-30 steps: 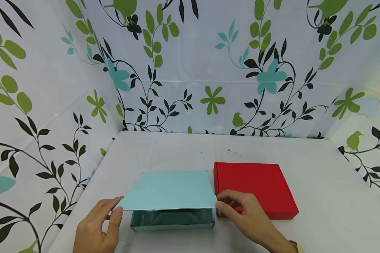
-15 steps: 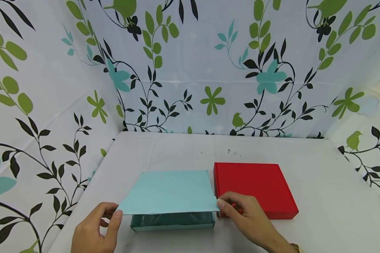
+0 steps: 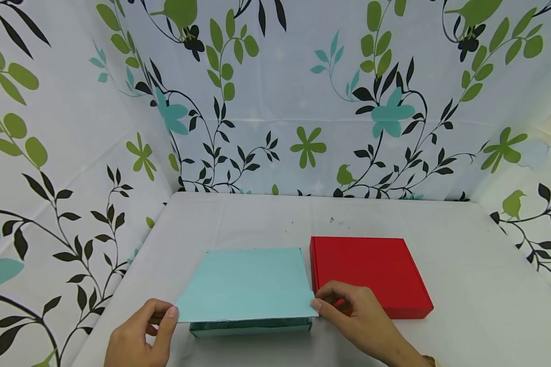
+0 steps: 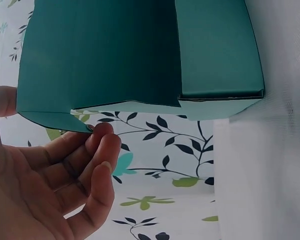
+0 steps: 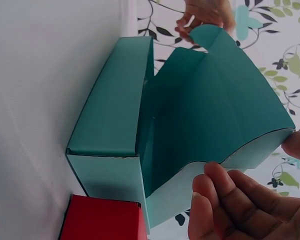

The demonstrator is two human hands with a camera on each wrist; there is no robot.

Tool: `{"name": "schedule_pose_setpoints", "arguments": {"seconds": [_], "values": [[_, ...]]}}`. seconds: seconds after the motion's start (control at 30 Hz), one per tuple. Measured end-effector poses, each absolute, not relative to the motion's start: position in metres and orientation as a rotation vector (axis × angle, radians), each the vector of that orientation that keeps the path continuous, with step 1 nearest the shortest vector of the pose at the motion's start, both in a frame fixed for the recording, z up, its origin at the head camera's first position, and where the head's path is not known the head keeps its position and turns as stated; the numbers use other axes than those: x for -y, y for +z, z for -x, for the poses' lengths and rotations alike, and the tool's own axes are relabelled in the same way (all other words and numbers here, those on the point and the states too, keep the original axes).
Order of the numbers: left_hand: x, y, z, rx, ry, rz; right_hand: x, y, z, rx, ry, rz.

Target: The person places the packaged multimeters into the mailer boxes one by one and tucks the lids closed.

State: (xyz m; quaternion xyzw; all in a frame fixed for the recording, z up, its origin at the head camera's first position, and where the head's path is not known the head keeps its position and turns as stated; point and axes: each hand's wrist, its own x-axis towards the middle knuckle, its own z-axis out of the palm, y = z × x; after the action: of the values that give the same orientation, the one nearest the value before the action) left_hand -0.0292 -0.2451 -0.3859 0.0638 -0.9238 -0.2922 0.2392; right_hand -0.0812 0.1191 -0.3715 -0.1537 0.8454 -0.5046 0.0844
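A turquoise cardboard box stands on the table, its hinged lid tilted down toward the front and still a little raised. Below the lid's front edge shows a dark strip of the opening and the box's front wall. My left hand pinches the lid's left front corner between thumb and fingers. At the opposite corner, my right hand holds the lid the same way. The right wrist view shows the lid's curved side flap between thumb and fingertips, and the gap between lid and front wall.
A closed red box lies right beside the turquoise one, partly behind my right hand. Small dark specks dot the white table farther back. Patterned cloth with leaves and flowers hangs around the back and sides.
The lid has swung down toward the front wall, narrowing the visible opening. Both hands have come slightly lower with it, and the left thumb and fingers have shifted on their corner.
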Motion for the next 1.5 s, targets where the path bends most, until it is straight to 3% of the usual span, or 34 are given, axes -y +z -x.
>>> {"name": "schedule_pose_setpoints", "arguments": {"seconds": [0.63, 1.5], "values": [[0.248, -0.393, 0.026, 2.608, -0.838, -0.169, -0.118, -0.380, 0.077, -2.448, -1.516, 0.408], [0.253, -0.402, 0.025, 2.779, -0.993, -0.342, -0.121, -0.399, 0.069, -2.427, -1.466, 0.546]]}}
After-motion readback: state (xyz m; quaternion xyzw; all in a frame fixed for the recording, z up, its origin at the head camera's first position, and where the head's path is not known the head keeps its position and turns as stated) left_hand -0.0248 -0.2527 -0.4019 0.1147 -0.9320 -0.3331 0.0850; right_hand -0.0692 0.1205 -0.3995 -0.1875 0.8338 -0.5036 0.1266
